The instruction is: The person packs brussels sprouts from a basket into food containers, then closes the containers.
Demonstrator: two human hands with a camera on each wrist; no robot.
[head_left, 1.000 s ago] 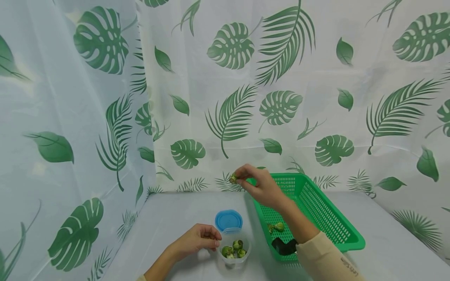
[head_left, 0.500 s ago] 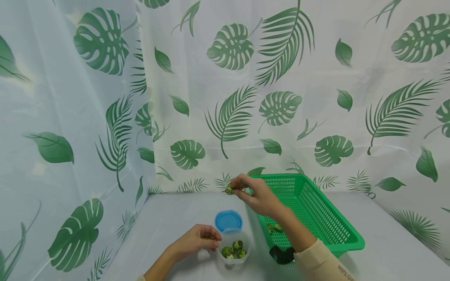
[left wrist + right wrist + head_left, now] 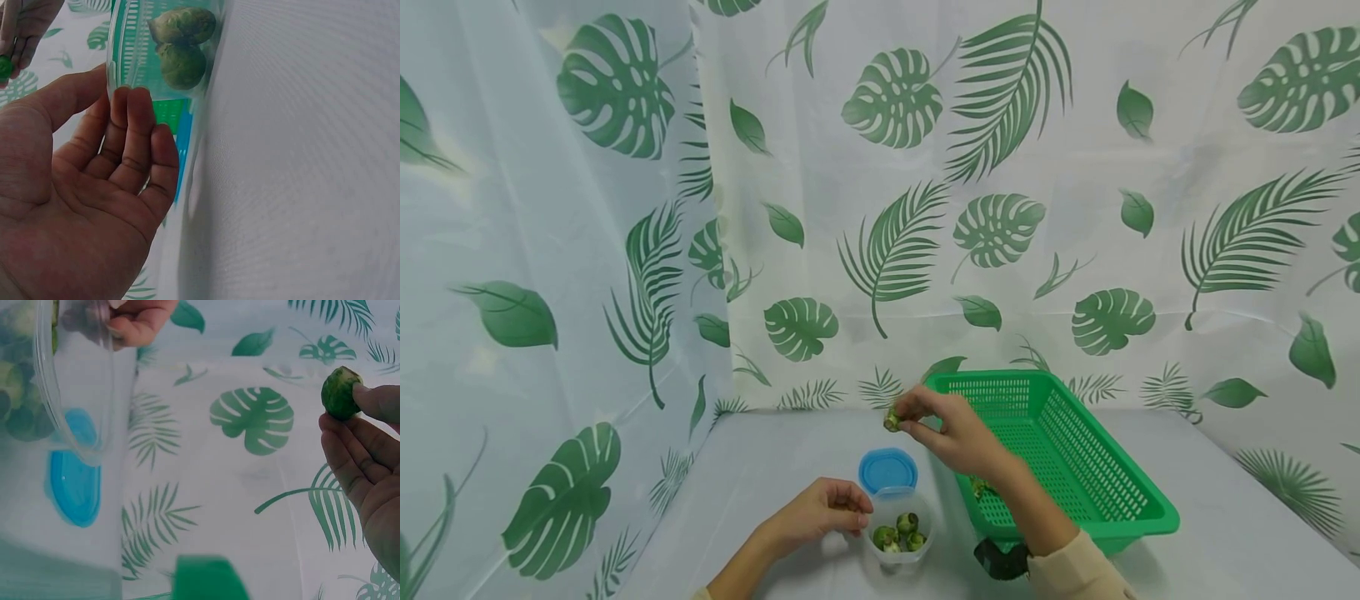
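Observation:
Between the thumb and fingertips of my right hand (image 3: 955, 429) is a Brussels sprout (image 3: 892, 419), raised above the table left of the green basket. The right wrist view shows that sprout (image 3: 341, 393) pinched at the fingertips, its cut end up. My left hand (image 3: 820, 517) holds the side of a small clear plastic container (image 3: 898, 562), thumb and fingertips at its rim. Several Brussels sprouts (image 3: 907, 523) lie inside the container. In the left wrist view, two sprouts (image 3: 183, 65) show through its wall, and my left hand (image 3: 100, 169) has curved fingers.
A blue lid (image 3: 887, 471) lies just behind the container. The green perforated basket (image 3: 1135, 467) stands to the right, with more sprouts (image 3: 980, 487) partly hidden by my right forearm. A black wrist-worn device (image 3: 1000, 560) hangs at my right wrist. Leaf-printed sheets (image 3: 917, 275) enclose the table.
My right hand has come down and slightly left with the Brussels sprout, its forearm now covering more of the sprouts in the basket. The left hand and container stay put.

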